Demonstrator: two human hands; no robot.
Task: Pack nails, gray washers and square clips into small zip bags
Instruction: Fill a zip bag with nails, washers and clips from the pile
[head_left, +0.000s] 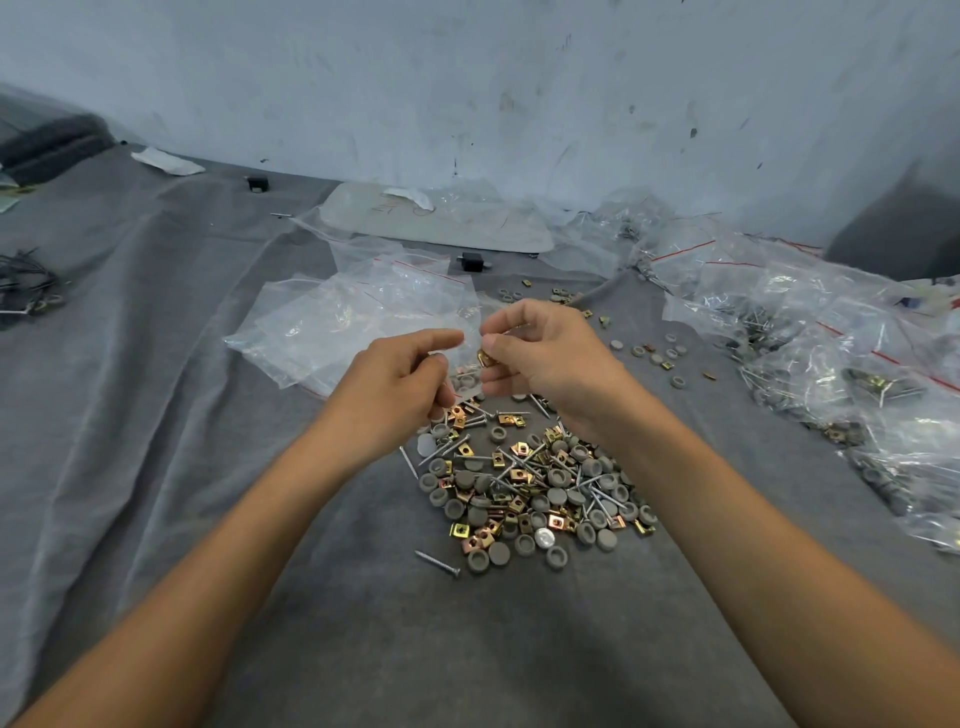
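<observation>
A mixed pile (530, 488) of silver nails, gray washers and gold square clips lies on the gray cloth just below my hands. My left hand (400, 387) pinches the edge of a small clear zip bag (467, 358) held between the two hands above the pile. My right hand (540, 353) has its fingers curled and pinches a gold square clip (484, 358) at the bag's mouth. One nail (437, 564) lies apart at the pile's near edge.
Empty clear zip bags (343, 322) lie in a heap to the far left of my hands. Filled bags (831, 353) pile up along the right. Stray washers and clips (660, 356) are scattered to the right. A gray wall (519, 78) stands behind.
</observation>
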